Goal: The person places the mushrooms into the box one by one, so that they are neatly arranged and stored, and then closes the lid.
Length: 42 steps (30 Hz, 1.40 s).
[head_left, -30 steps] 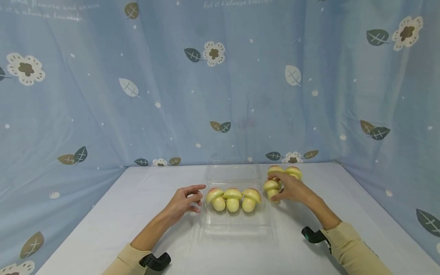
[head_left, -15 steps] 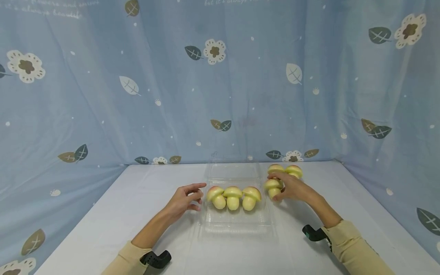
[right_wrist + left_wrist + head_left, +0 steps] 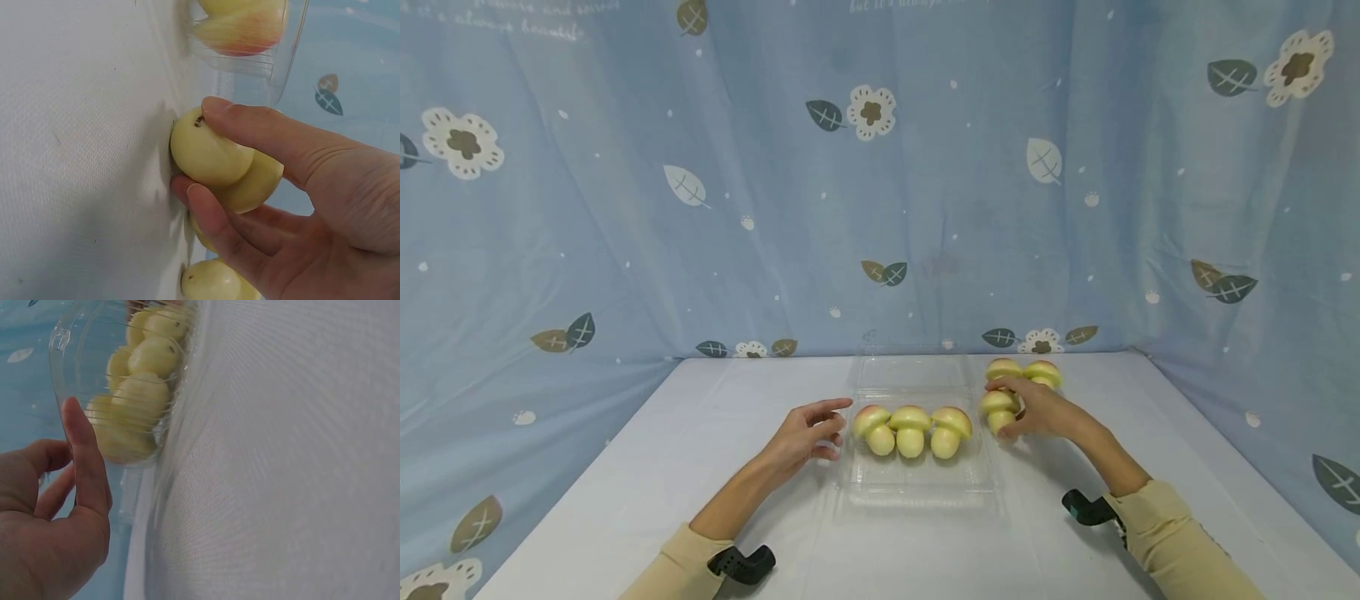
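Observation:
In the head view several yellow mushroom-shaped pieces [image 3: 910,442] with reddish cap tops lie in a row inside an open clear plastic box [image 3: 917,479]. My left hand [image 3: 808,433] is beside the box's left side, index finger extended; up close its fingertips [image 3: 78,419] overlap the clear rim, and firm contact is hard to tell. My right hand [image 3: 1037,410], right of the box, holds another mushroom-shaped piece [image 3: 997,408] between thumb and fingers. That piece [image 3: 209,150] sits low at the white surface, its rounded stem end with a small dark mark facing the camera.
Behind the right hand lie two more mushroom-shaped pieces, one at the left [image 3: 1003,368] and one at the right [image 3: 1043,372]. The box's clear lid [image 3: 913,372] stretches toward the back. A blue patterned curtain [image 3: 925,208] borders the white table [image 3: 730,392].
The whole head view has shifted slightly. Both hands keep their places, and the right hand stays on the same mushroom-shaped piece.

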Motion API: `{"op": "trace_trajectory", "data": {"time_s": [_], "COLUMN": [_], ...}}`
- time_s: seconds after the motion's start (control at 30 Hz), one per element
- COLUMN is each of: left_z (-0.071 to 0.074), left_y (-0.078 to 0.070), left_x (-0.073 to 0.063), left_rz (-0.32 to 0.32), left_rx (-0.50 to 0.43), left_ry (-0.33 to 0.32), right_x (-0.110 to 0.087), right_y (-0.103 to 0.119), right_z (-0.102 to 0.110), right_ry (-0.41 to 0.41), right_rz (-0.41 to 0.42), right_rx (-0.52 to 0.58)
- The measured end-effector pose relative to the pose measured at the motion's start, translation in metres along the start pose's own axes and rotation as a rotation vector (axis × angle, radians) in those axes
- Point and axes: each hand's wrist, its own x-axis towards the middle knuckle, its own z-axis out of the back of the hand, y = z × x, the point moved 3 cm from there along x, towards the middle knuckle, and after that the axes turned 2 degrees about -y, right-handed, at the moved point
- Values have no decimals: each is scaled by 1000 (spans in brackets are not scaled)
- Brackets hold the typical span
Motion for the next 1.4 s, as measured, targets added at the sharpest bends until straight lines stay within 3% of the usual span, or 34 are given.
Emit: {"op": "trace_trajectory", "data": {"time_s": [0.77,1.1,1.4], "left_z": [1,1,1], "left_y": [0,0,0], "left_x": [1,1,1], "left_rz": [-5,-2,3], "left_rx": [-9,-6,-2], "left_ry": [21,8,12], "right_x": [-1,-2,-5], "right_y": [-2,0,2], "right_z": [3,12,18], "right_ry": [-12,-32,-59], "right_rz": [15,50,12], "right_rx": [-57,22,58]}}
